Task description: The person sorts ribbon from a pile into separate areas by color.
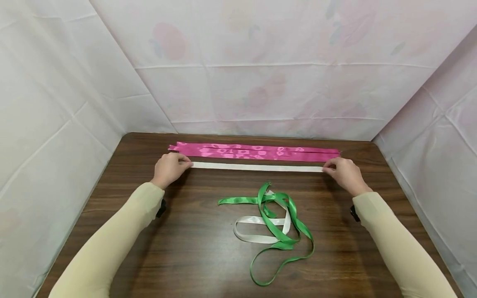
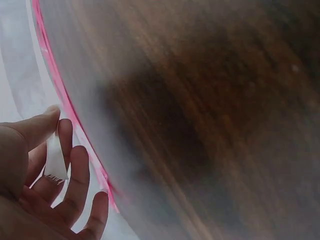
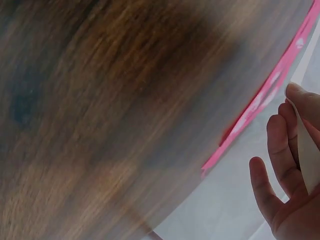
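Note:
A white ribbon (image 1: 257,167) is stretched straight from side to side between both hands, just in front of the pink ribbons. My left hand (image 1: 171,169) pinches its left end between thumb and forefinger; in the left wrist view a frayed white end (image 2: 55,162) hangs inside the palm. At the other end, my right hand (image 1: 345,174) pinches the ribbon, and a white tail (image 3: 307,155) runs down across that palm. Several pink satin ribbons (image 1: 253,153) lie side by side along the back of the table.
Nearer the front of the brown wooden table (image 1: 193,256) lies a loose tangle of green ribbon (image 1: 294,215) and another white ribbon (image 1: 257,239). Pale floral cloth (image 1: 261,82) hangs behind the table and along both sides.

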`<state>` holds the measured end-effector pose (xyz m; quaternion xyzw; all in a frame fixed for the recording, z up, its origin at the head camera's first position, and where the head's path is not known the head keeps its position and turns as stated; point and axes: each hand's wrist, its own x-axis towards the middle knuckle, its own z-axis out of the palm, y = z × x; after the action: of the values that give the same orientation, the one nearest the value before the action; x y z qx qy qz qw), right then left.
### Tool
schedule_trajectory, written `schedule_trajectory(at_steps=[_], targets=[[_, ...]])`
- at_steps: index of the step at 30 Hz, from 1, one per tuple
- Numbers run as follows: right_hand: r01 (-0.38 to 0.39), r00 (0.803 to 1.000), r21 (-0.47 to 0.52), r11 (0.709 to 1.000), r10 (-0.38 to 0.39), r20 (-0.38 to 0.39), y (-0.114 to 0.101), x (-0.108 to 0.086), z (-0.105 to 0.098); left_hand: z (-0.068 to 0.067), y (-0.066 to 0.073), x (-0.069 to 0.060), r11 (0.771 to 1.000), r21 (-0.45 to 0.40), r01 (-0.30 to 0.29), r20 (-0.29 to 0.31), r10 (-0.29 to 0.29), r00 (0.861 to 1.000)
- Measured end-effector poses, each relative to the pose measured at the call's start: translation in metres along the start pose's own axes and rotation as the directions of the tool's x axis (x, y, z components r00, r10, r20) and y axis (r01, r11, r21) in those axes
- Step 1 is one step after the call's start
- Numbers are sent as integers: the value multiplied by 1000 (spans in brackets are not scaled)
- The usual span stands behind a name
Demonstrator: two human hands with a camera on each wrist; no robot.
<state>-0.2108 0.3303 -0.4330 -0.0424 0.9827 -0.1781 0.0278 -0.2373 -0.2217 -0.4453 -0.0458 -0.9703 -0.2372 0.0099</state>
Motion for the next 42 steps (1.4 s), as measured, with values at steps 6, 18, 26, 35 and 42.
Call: schedule_trajectory(at_steps=[6, 18, 26, 35, 42], targets=[[-14, 999, -28, 1000, 15, 29, -2, 6, 7, 3, -1, 3, 1000, 29, 4, 6, -5, 1000], [-16, 998, -64, 998, 19, 57, 0, 9, 16, 6, 1, 1, 997, 80, 6, 16, -7, 1000], [-22, 997, -81, 996, 28, 70, -1, 12, 15, 6, 1, 1, 994, 108, 4, 1, -4, 1000], [-30, 996, -85, 996, 37, 80, 1, 13, 13, 4, -1, 0, 995, 98, 31, -5, -31, 1000], [-37, 998, -88, 995, 42, 53, 5, 13, 14, 4, -2, 0, 995, 87, 48, -5, -48, 999]])
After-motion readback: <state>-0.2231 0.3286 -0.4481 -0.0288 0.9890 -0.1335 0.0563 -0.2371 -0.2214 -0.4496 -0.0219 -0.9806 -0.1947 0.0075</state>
